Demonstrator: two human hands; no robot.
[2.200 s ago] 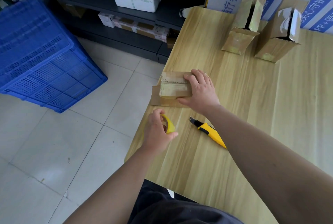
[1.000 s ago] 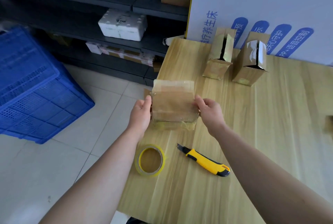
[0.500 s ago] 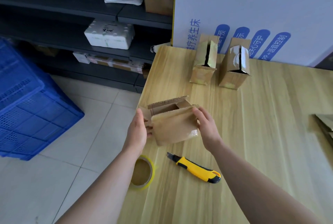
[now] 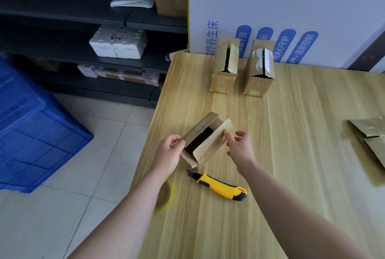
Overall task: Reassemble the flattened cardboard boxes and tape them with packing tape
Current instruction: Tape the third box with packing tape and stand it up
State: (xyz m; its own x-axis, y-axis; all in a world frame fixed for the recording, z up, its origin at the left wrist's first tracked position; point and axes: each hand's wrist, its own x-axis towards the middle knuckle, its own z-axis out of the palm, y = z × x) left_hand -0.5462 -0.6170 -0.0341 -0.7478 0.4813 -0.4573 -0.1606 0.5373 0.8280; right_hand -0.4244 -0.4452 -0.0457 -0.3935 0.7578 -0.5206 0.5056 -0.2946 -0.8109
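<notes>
A small cardboard box [image 4: 210, 144] stands tilted on the wooden table [image 4: 291, 154], its open top with two flaps facing up at me. My left hand [image 4: 169, 152] pinches the left flap at its near corner. Fingers of my right hand [image 4: 239, 148] touch the tape-covered right flap and side. The roll of packing tape [image 4: 167, 196] lies at the table's left edge, mostly hidden under my left forearm. Two assembled boxes, one [image 4: 224, 67] and another [image 4: 259, 69], stand at the back with split tops. Flattened cardboard [image 4: 368, 133] lies at the right edge.
A yellow utility knife [image 4: 220, 185] lies on the table just near of the box. A white printed board [image 4: 291, 8] leans behind the table. Left of the table are tiled floor, a blue plastic crate [image 4: 31, 123] and dark shelving [image 4: 83, 29] with a foam box.
The tape roll was put down from my left hand. Both hands lifted the box, turned it over, and now it stands with its open flaps upward.
</notes>
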